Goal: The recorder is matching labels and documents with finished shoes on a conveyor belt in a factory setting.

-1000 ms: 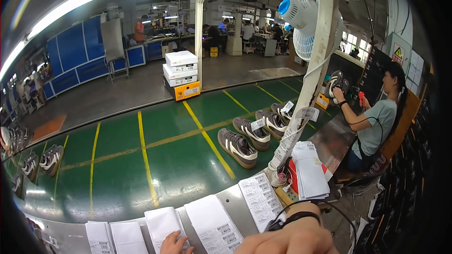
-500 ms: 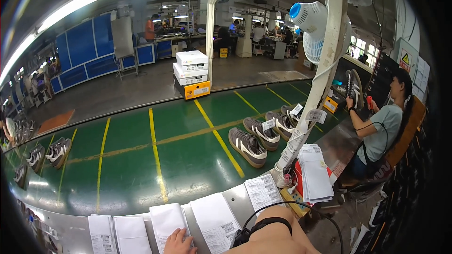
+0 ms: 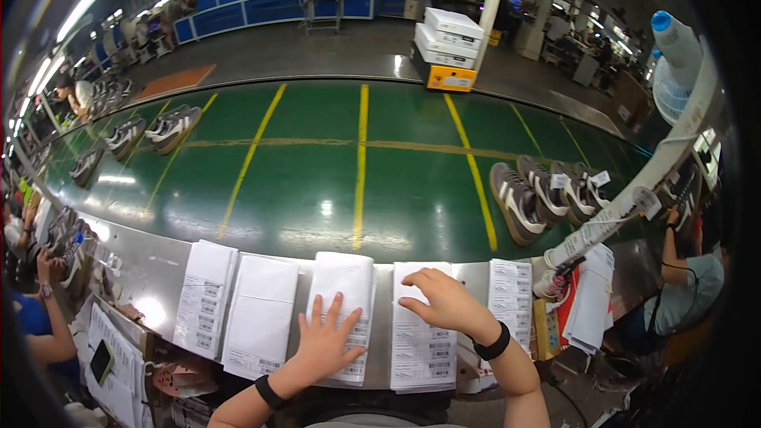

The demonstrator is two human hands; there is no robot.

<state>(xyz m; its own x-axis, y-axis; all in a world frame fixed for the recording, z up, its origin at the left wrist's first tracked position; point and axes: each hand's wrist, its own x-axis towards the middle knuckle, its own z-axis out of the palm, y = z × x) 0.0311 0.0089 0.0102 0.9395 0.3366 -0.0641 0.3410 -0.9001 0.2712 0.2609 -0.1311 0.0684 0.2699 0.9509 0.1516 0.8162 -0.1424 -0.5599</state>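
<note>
My left hand (image 3: 321, 346) lies spread, palm down, on a stack of folded white sheets (image 3: 342, 276) with printed barcode labels. Over the neighbouring stack of label sheets (image 3: 422, 361) is my right hand (image 3: 452, 305), its fingers loosely bent, thumb apart, nothing visible in the grasp. Whether its fingertips touch the paper I cannot tell. Left of my left hand lie a blank-topped paper stack (image 3: 260, 309) and another barcode stack (image 3: 204, 301). A further label stack (image 3: 510, 293) sits to the right.
Beyond the metal ledge (image 3: 151, 301) runs a green conveyor (image 3: 309, 182) with yellow lines. Dark sneakers (image 3: 519, 202) stand on it at right, more sneakers (image 3: 170, 128) at left. Shoe boxes (image 3: 449, 47) are stacked behind. A pole (image 3: 587, 234) rises at right. Co-workers sit at both sides.
My view has turned left and downward. The left hand is still on the folded sheets, now spread wider. My right hand has come into sight over the neighbouring stack; earlier its banded arm reached further right.
</note>
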